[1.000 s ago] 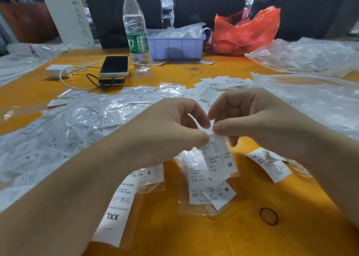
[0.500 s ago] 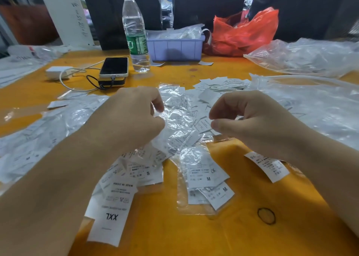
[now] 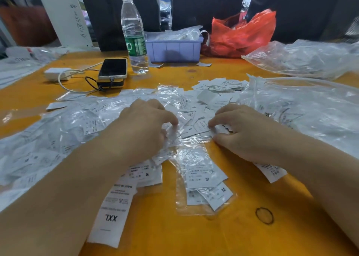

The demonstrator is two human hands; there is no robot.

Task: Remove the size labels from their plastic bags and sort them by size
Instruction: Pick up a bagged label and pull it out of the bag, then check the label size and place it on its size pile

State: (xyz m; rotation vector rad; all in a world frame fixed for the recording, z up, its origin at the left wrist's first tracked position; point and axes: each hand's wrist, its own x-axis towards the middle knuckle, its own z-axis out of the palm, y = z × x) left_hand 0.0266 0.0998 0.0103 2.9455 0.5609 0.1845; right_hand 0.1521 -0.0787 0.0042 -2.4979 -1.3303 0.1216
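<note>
**Both hands down in the heap, sorted piles close by**

The orange-yellow table (image 3: pixel 194 236) carries everything. Across its left half and middle spreads a wide heap of clear plastic bags with white size labels inside (image 3: pixel 58 131); a big crumpled clear sack (image 3: pixel 303 108) lies to the right. Nearer the person sit the sorted groups: a small pile of white M labels on a flat clear bag (image 3: pixel 207 184), white S labels (image 3: pixel 147 174) just beside it, and a long white XXL label (image 3: pixel 111 215) at the front.

The left hand (image 3: pixel 143 127) rests on the heap with fingers curled down; its grip seems to pinch a bit of clear bag at the fingertips, though the film is too blurred to be certain. The right hand (image 3: pixel 239 131) lies opposite, its thumb and forefinger closing on loose white labels at the heap's near edge.

Risks, as I judge them: the left forearm lies over the S and XXL labels, so drawing it back could drag them into one another or into the unsorted heap. The slippery film could also slide under the fingers and spill labels onto the M pile, mixing sizes.
</note>
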